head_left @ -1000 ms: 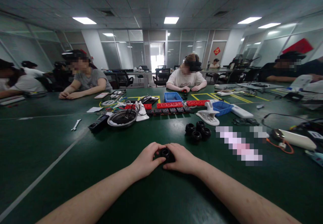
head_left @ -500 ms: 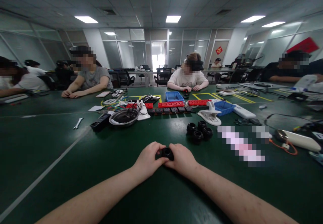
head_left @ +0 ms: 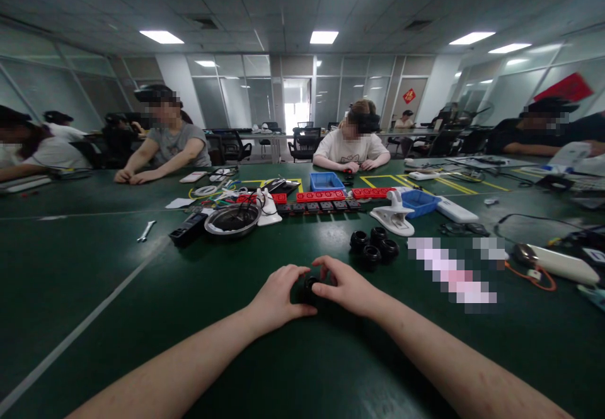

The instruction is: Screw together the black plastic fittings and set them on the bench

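Note:
A small black round fitting with a hollow centre (head_left: 309, 286) is between my two hands, low over the green table. My left hand (head_left: 280, 294) curves around its left side, index finger behind it and thumb in front. My right hand (head_left: 347, 285) has its fingers spread apart. Its thumb tip overlaps the fitting's right edge in view; whether it touches cannot be made out. The right fingers are raised above and behind the fitting. Several similar black round fittings (head_left: 372, 254) stand grouped on the table, beyond my right hand.
Farther back lie a round metal dish (head_left: 231, 231), a black device (head_left: 188, 229), a wrench (head_left: 146, 231), a white clip stand (head_left: 392, 217), red socket strips (head_left: 320, 196) and a blue tray (head_left: 418, 203). People sit around the table.
My right hand has loosened from the fitting: its fingers have lifted and spread, and its thumb has come over the top. The left thumb has moved slightly away from the fitting.

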